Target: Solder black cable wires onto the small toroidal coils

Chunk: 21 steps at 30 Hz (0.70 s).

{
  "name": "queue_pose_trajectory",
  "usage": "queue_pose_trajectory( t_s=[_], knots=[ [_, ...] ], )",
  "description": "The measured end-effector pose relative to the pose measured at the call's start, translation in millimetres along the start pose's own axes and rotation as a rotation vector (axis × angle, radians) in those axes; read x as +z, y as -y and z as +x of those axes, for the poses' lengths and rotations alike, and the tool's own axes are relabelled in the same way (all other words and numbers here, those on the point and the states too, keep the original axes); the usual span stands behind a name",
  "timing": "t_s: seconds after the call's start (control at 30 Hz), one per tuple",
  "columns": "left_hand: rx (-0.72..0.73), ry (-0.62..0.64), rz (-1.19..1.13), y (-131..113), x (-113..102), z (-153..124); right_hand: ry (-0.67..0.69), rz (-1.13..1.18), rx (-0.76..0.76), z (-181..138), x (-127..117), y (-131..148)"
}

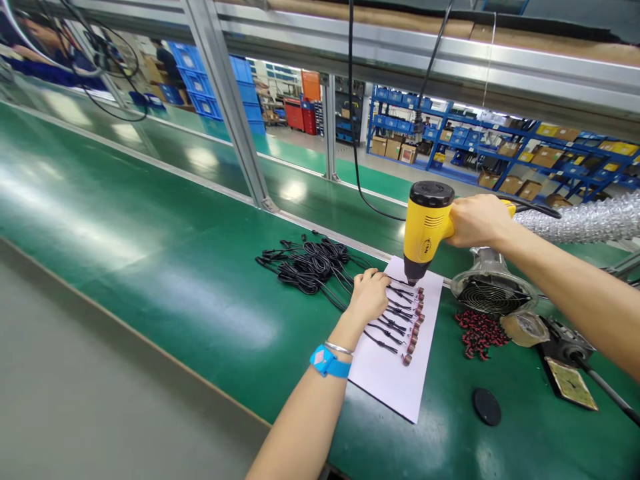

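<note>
My right hand (480,220) is wrapped around the handle of a yellow and black heat gun (425,230). Its dark nozzle points down, just above the far end of a white sheet (385,390). A row of black cable ends (393,325) lies across that sheet, with small round metal parts on red leads (413,339) beside the tips. Over the cables at the sheet's left edge, my left hand (371,295) has its fingers closed on a black cable near the nozzle. The fingers partly hide that cable. Coiled black cables (315,263) trail off to the left.
Right of the sheet are a round fan in a clear hood (495,290), a pile of small red and black parts (480,333), a tape roll (525,329), a soldering iron stand (567,347) and a black disc (487,407). A metal post (230,107) rises behind the coils.
</note>
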<state>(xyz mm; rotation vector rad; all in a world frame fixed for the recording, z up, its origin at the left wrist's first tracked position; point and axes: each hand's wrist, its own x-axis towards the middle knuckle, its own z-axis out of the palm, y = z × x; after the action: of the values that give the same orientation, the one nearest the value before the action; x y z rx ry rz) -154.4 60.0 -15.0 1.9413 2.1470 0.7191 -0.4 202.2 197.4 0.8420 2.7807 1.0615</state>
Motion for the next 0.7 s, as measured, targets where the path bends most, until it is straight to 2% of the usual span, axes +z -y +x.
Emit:
queue_pose_trajectory(
  t_s=[0.27, 0.7],
  knots=[
    [-0.012, -0.008, -0.019, 0.8, 0.0, 0.4, 0.025, -0.013, 0.026, -2.4, 4.2, -8.8],
    [-0.029, -0.019, -0.036, -1.5, -5.7, -0.1, 0.055, 0.011, 0.014, -4.3, 5.6, -3.1]
  ],
)
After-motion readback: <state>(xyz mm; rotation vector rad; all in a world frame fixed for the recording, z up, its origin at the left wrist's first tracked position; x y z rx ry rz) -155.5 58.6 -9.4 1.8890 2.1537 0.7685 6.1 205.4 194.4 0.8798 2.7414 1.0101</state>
